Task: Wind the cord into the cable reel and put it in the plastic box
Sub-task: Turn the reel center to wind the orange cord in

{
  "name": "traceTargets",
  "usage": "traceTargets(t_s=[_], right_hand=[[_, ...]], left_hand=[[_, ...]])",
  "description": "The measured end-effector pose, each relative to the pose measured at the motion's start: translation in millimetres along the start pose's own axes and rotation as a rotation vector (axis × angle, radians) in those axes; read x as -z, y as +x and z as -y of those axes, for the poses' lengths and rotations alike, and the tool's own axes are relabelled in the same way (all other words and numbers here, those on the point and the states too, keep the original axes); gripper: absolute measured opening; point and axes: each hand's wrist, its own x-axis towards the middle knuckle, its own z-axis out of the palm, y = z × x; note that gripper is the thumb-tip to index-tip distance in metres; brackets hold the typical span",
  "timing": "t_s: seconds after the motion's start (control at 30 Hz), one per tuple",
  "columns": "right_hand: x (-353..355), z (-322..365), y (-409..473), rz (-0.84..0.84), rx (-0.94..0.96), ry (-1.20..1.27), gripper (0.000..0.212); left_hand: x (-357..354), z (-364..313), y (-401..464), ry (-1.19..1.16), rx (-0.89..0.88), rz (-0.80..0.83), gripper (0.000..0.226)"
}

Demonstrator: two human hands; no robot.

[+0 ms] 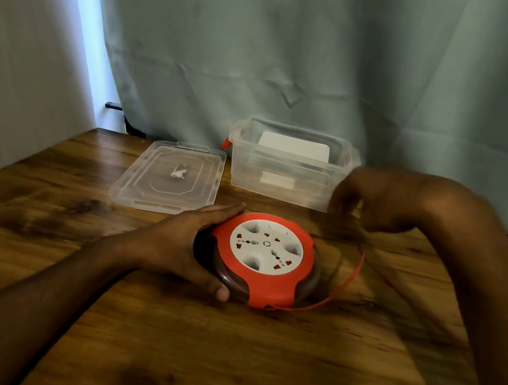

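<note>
Round cable reel (pixel 263 258), orange plastic housing with a white socket face on top and dark wound layers at its rim: lies flat on the brown wood-grain tabletop (pixel 217 355), face up, between the two hands.

Left hand (pixel 192 246): cupped against the reel's left edge, fingers reaching along its far side, thumb pressed to its near side; grasping the reel.

Thin orange cord (pixel 353 277): leaves the reel at the near edge, just right of the left thumb, curves out in a loose arc on the reel's right side and rises toward the right hand. A second fainter strand runs off toward the right forearm, blurred.

Right hand (pixel 380 201): raised above the tabletop, beyond and to the right of the reel, fingers pointing down and partly curled. Motion blur hides the fingertips; cannot tell whether they pinch the cord or are loose.

Clear rectangular plastic box (pixel 281 183) with side handles: stands open, just left of the right hand and partly behind its fingers, beyond the reel. A white flat object (pixel 294 147) stands inside it against the far wall.

Clear plastic lid (pixel 170 177): lies flat on the tabletop beyond the left hand, just left of the box.

Pale green curtain (pixel 305 48): hangs behind the table.
</note>
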Motion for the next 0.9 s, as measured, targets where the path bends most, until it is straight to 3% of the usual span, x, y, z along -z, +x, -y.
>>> traceTargets(t_s=[0.1, 0.17, 0.37, 0.63, 0.9], right_hand=[[1, 4, 6, -0.144, 0.269, 0.228, 0.046], [-5, 11, 12, -0.176, 0.369, 0.243, 0.042], [-26, 37, 23, -0.095, 0.491, 0.273, 0.045], [-33, 53, 18, 0.080, 0.471, 0.186, 0.065], [-39, 56, 21, 0.122, 0.467, 0.175, 0.056]], left_hand=[[0, 1, 1, 0.015, -0.003, 0.004, 0.145], [0, 1, 1, 0.016, -0.004, 0.005, 0.145], [0, -3, -1, 0.018, -0.023, 0.005, 0.128], [0, -1, -3, 0.020, -0.055, 0.009, 0.129], [1, -2, -4, 0.017, -0.057, 0.027, 0.130]])
